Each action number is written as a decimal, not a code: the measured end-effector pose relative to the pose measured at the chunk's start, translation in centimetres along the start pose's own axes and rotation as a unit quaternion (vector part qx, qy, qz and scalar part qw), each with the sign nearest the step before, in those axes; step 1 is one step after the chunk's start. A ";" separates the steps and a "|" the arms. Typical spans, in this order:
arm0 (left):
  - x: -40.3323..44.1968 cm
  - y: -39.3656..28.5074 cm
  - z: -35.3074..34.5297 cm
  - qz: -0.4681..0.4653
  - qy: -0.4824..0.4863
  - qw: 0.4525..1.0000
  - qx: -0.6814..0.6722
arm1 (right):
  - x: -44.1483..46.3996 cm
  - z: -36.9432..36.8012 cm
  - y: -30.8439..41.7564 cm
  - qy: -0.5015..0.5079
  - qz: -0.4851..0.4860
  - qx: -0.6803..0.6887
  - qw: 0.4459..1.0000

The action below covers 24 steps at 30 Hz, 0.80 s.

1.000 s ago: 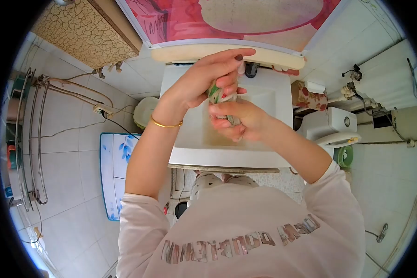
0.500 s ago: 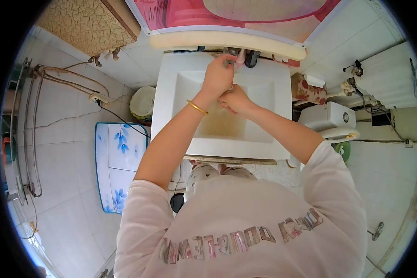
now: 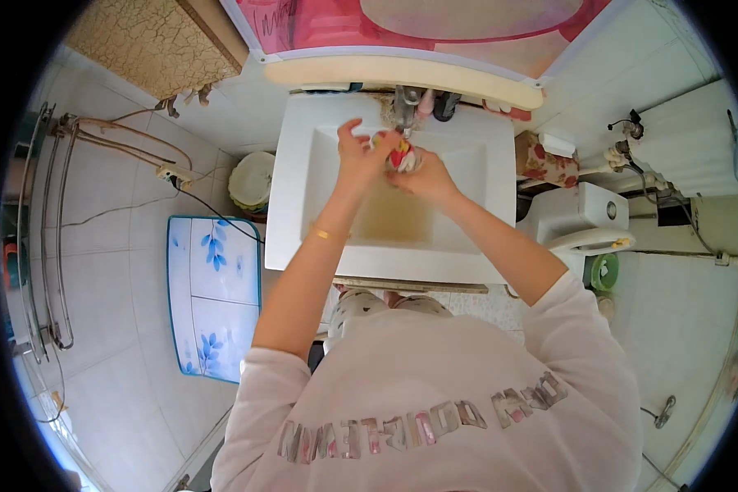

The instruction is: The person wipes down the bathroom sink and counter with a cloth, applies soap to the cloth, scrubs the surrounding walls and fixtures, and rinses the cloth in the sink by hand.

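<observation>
Under the tap (image 3: 404,107), above the basin of the white sink (image 3: 392,264), is a small crumpled bundle (image 3: 401,156) in red, yellow and white, perhaps cloth. My right hand (image 3: 431,175) is closed around its right side. My left hand (image 3: 357,157) is at its left, fingers apart and lifted, with the thumb side near or against the bundle; whether they touch is hard to see. A gold bracelet (image 3: 323,234) circles my left wrist. Cloudy, yellowish water (image 3: 395,217) lies in the basin below.
A dark bottle-like item (image 3: 446,106) stands right of the tap, below a cream ledge (image 3: 410,72). On the right are a toilet (image 3: 578,209) and a green bin (image 3: 605,271). A blue-flowered cabinet (image 3: 215,295) and a pale basin (image 3: 252,179) stand left.
My hands have moved apart and the colourful bundle now shows between them. My left hand has come down and left from the tap, its fingers spreading; the tap is now uncovered.
</observation>
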State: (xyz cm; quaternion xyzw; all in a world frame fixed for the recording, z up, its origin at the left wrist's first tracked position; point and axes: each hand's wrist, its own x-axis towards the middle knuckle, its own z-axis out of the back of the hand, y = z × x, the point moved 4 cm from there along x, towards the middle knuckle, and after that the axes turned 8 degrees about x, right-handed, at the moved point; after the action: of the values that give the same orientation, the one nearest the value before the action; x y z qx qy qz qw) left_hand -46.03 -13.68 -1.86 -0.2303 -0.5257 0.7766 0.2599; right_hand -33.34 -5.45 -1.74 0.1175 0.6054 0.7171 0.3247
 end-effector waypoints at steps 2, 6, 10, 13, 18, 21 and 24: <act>-4.0 -1.6 0.4 0.038 0.057 0.995 -0.073 | -1.3 -0.5 0.3 -0.019 0.061 -0.063 0.996; -6.9 -0.2 0.6 0.089 0.050 0.974 -0.204 | -3.8 -1.8 1.3 0.027 0.087 -0.007 0.996; -7.5 2.5 2.4 0.193 0.027 0.919 -0.342 | -5.0 -0.7 2.4 0.119 0.088 0.319 0.936; -7.5 4.1 3.7 0.175 0.052 0.884 -0.430 | -5.5 0.7 4.1 0.151 0.039 0.450 0.879; -7.0 5.1 6.0 0.182 0.091 0.775 -0.598 | -6.1 2.5 5.3 0.166 0.007 0.501 0.849; -6.3 5.1 7.8 0.157 0.129 0.638 -0.742 | -5.8 4.0 3.7 0.153 0.008 0.428 0.891; -5.7 5.3 9.6 0.120 0.116 0.600 -0.782 | -6.0 5.1 2.6 0.123 -0.012 0.319 0.940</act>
State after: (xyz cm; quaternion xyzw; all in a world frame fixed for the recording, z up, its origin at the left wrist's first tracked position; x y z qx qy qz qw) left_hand -48.63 -25.75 -3.09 -0.4949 -0.8651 0.0594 -0.0566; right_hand -26.73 -5.17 3.31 0.1183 0.8392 0.4912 0.2013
